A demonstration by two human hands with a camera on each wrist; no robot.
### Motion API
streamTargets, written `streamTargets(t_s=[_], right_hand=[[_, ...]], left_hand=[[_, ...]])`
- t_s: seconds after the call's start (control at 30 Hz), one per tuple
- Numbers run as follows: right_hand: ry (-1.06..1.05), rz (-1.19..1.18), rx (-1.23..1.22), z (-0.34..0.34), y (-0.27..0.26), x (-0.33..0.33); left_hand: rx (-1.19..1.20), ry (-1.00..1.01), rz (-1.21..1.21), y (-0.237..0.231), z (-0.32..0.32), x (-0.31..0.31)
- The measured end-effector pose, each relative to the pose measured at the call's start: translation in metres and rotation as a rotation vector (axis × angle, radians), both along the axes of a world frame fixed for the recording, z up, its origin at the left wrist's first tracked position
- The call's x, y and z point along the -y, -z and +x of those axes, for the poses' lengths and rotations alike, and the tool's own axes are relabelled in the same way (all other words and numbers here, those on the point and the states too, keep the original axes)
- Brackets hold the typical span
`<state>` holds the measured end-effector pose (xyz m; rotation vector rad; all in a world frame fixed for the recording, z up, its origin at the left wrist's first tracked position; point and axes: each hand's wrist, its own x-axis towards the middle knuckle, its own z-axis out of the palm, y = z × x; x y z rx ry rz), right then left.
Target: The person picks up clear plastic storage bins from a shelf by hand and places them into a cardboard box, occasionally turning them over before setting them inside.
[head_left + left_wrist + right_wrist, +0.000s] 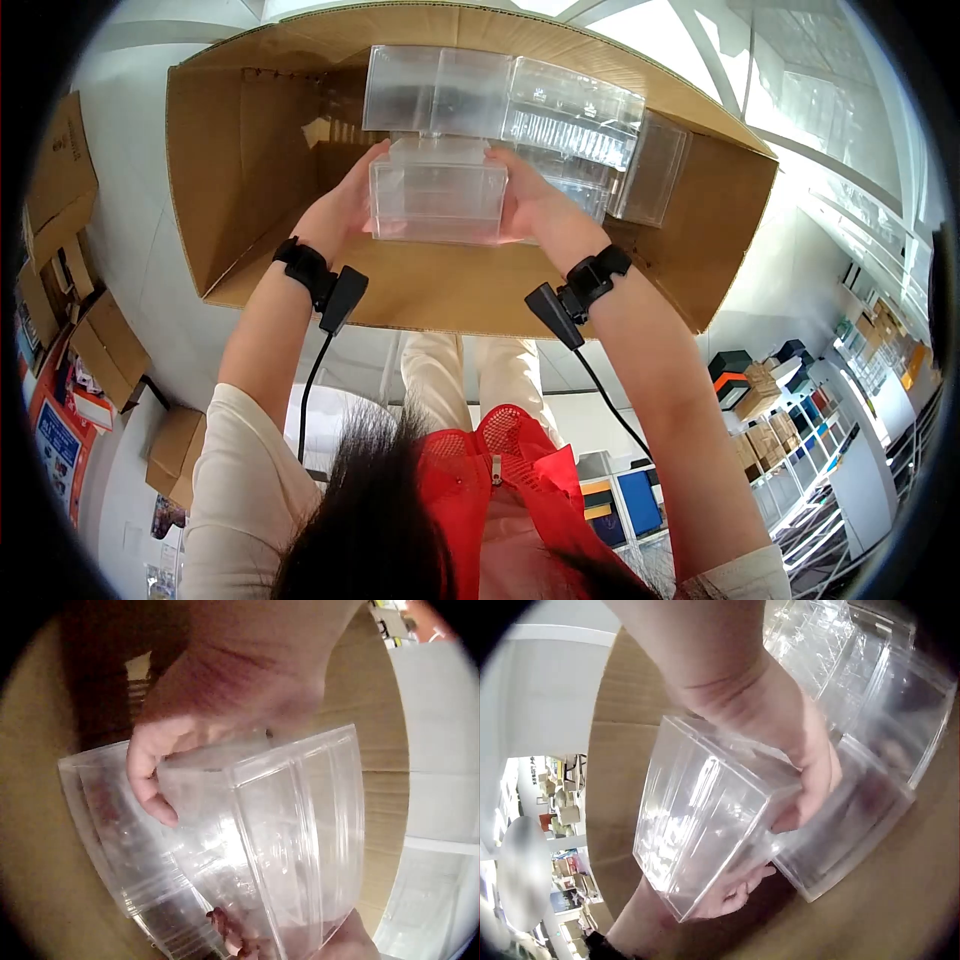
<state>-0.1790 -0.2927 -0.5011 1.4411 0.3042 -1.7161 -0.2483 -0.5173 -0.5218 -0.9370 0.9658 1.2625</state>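
Note:
Both hands grip a clear plastic box (pixel 438 200) from its two sides, inside a large cardboard carton (pixel 470 290). My left hand (pixel 352 195) is curled along the box's left side; in the left wrist view the left hand (pixel 169 742) has its fingertips bent over the box edge. My right hand (pixel 522 195) holds the opposite side, and the right wrist view shows the right hand (pixel 810 765) with fingers wrapped at a corner. Just beyond the held box lie more clear boxes (pixel 470 85), packed against the carton's far wall.
Further clear boxes (pixel 575 105) fill the carton's right half, one standing upright (pixel 655 170) near its right end. Brown cardboard boxes (pixel 108 345) are at the left. Shelves with goods (pixel 790 430) stand at the lower right. Black camera straps (pixel 590 285) circle the wrists, with cables hanging.

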Motion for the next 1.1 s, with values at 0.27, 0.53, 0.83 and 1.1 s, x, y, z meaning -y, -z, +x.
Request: streamTargets(t_s=[0.27,0.53,0.83,1.1], right_hand=[[-0.159,-0.014,-0.008,0.024,-0.025,-0.013],[-0.176,0.134,-0.116,0.069,-0.076,-0.036],[-0.754,0.551,-0.303,0.121,-0.092,-0.112],[-1.823,1.181,-0.779,0.094,-0.113,-0.097]], left_hand=[[-0.146,0.364,-0.057,-0.001,-0.007,-0.003],[0.085,0.251,0.181,-0.027,0.043,-0.026],[-0.152,0.479,0.061,-0.019,0.034,-0.011],[-0.087,0.262,-0.011,-0.013,0.032,-0.039]])
